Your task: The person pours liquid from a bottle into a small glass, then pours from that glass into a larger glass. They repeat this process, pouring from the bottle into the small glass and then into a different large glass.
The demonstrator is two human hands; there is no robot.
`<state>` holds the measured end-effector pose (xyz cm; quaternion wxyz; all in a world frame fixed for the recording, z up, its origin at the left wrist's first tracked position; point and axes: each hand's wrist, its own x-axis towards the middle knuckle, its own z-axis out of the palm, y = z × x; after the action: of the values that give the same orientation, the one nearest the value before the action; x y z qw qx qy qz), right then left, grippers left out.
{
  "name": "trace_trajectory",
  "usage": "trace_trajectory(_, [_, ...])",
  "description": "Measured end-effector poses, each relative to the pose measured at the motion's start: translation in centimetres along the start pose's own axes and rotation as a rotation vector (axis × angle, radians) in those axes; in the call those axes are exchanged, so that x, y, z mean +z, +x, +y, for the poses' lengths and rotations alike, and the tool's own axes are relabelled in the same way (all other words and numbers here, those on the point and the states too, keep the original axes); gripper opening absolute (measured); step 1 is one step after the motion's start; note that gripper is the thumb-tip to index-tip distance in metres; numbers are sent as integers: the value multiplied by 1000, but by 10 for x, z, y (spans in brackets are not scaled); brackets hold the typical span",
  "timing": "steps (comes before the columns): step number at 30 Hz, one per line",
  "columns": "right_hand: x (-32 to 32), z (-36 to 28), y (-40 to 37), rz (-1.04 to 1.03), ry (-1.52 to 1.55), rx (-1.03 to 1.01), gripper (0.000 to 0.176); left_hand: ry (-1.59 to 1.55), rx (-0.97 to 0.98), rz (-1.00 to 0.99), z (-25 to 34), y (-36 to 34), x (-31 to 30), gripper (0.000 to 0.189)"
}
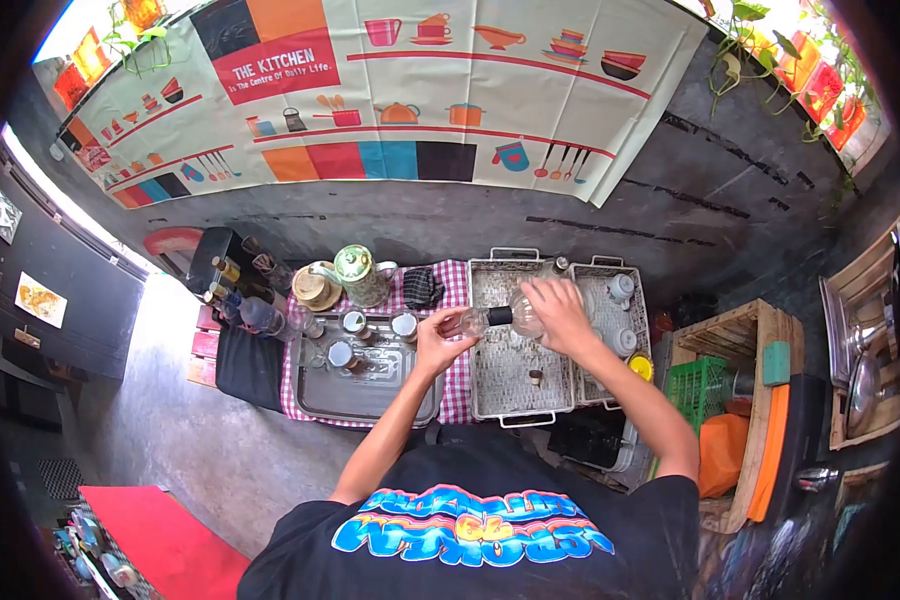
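Note:
My right hand (558, 312) is wrapped round a clear bottle (526, 316) with a black neck, tipped nearly level over the white wire tray. The bottle's neck points left, right at the mouth of a small clear glass (472, 321). That glass sits in my left hand (437, 341), fingers closed about it. Below the bottle, a small dark-and-pale cork-like piece (536, 377) lies in the white wire tray (500, 395). Left of my left hand, a dark metal tray (320, 403) carries several glasses, some with white lids, such as a lidded glass (341, 356).
Behind the metal tray stand a green patterned teapot (361, 277), a round wooden-looking container (316, 287) and a dark folded cloth (422, 289). Several bottles (260, 315) crowd the left end. A second wire tray (592, 385) holds white cups; a wooden crate (760, 420) stands right.

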<state>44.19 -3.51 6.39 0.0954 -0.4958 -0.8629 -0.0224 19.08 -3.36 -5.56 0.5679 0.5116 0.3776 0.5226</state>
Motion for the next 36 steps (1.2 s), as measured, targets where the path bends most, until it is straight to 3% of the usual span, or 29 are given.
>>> trace_trajectory(8, [96, 25, -22, 259, 523, 135, 89, -14, -18, 60, -8, 3, 14, 52])
trace_trajectory(15, [156, 29, -30, 263, 969, 437, 98, 69, -42, 163, -15, -6, 24, 54])
trace_trajectory(23, [229, 32, -48, 363, 1105, 448, 99, 126, -60, 226, -22, -20, 23, 54])
trace_trajectory(32, [227, 26, -52, 367, 848, 477, 107, 156, -29, 231, -18, -19, 25, 53])
trace_trajectory(36, [226, 21, -58, 350, 908, 526, 107, 155, -53, 234, -15, -21, 28, 52])
